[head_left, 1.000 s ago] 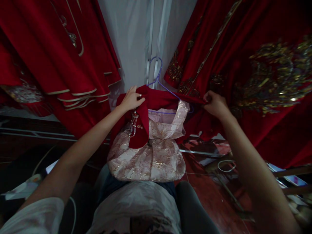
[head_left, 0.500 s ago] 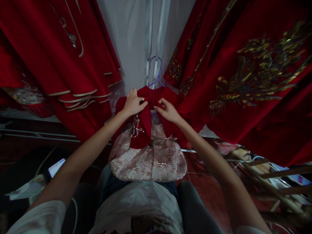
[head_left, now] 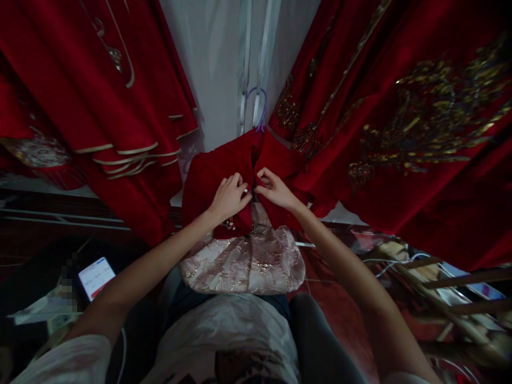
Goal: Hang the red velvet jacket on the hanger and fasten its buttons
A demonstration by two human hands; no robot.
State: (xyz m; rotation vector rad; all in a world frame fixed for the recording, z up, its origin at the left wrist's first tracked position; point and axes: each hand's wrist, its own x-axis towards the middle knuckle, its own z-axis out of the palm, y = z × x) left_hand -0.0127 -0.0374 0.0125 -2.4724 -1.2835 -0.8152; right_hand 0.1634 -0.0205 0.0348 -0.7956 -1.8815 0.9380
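A short red jacket [head_left: 212,165] hangs in front of me on a purple hanger [head_left: 262,101], over a pale, shiny brocade dress [head_left: 244,264]. My left hand [head_left: 231,200] is closed on the jacket's left front edge, with a small white bead-like spot at its fingertips. My right hand [head_left: 274,188] pinches the opposite front edge. The two edges lie close together between my hands, with a narrow dark gap. A beaded ornament [head_left: 229,223] shows partly below my left hand. Whatever fastening sits under the fingertips is too small to make out.
Red garments with pale piping [head_left: 132,133] hang at the left, and a red garment with gold sequins [head_left: 424,117] hangs at the right. A lit phone [head_left: 96,277] lies at the lower left. A wooden rack-like frame [head_left: 460,298] with cables stands at the lower right.
Both hands have come down and closer together. The jacket's front edges are drawn together, covering the collar opening and the hanger's shoulders. Less of the beaded ornament shows.
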